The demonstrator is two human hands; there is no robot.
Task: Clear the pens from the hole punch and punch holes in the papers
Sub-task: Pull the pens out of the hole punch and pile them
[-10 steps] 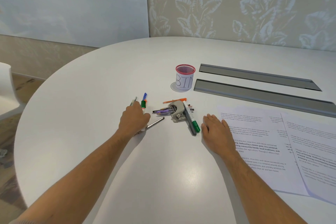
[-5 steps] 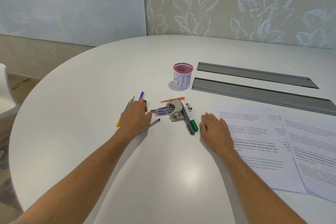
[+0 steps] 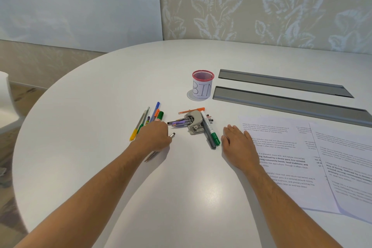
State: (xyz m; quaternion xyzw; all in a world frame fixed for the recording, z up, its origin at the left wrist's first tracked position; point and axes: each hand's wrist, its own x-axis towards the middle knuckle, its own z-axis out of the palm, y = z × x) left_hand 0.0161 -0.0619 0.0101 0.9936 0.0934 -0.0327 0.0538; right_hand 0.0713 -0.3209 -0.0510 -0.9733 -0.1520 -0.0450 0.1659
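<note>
A grey hole punch [image 3: 194,123] sits mid-table with pens piled on it: an orange pen [image 3: 191,110] behind, purple and dark pens [image 3: 180,122] through it, a green marker [image 3: 210,129] and a grey pen [image 3: 210,139] across its right side. My left hand [image 3: 155,137] rests palm down just left of the punch, fingertips close to the purple pens' tips, with a dark pencil [image 3: 173,134] lying under it. Several loose pens [image 3: 145,121] fan out beyond that hand. My right hand [image 3: 238,143] lies flat, fingers apart, on the edge of the printed papers [image 3: 281,159].
A red mesh cup labelled BIN [image 3: 202,85] stands behind the punch. Two long grey cable slots [image 3: 291,105] run across the table at the right. A second printed sheet [image 3: 348,159] overlaps the first. A white chair [image 3: 4,96] stands off the table's left edge.
My left hand has let go of the green marker and other pens, which now lie fanned out on the table, and has drawn back toward the punch. The right hand has stayed put.
</note>
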